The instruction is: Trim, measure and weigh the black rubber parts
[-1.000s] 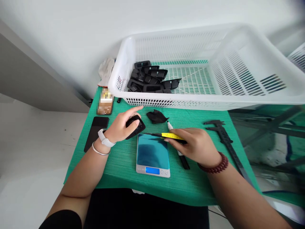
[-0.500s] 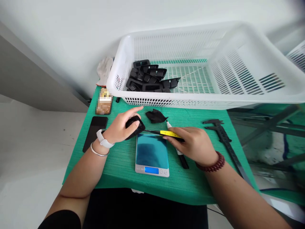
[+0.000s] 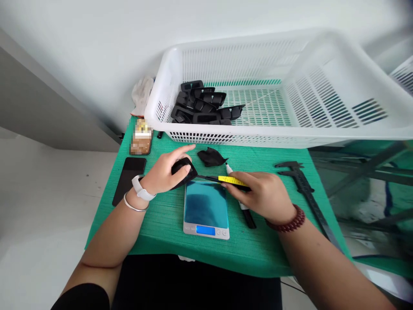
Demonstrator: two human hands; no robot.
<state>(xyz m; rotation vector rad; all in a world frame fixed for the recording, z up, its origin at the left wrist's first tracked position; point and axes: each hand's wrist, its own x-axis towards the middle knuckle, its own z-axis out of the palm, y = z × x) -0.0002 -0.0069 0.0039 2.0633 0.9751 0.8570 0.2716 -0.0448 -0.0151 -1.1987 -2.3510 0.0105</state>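
Head view has the left hand (image 3: 159,173) pinching a black part (image 3: 192,173), index finger extended, while the right hand's (image 3: 269,196) fingers clasp a yellow knife (image 3: 231,180) crosswise, tip at its edge.

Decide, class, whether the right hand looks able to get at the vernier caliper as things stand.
Probably, but the right hand grips a yellow-and-black knife-like tool and would likely need freeing first; the vernier caliper has its jaw end uncovered, with nothing visible between.
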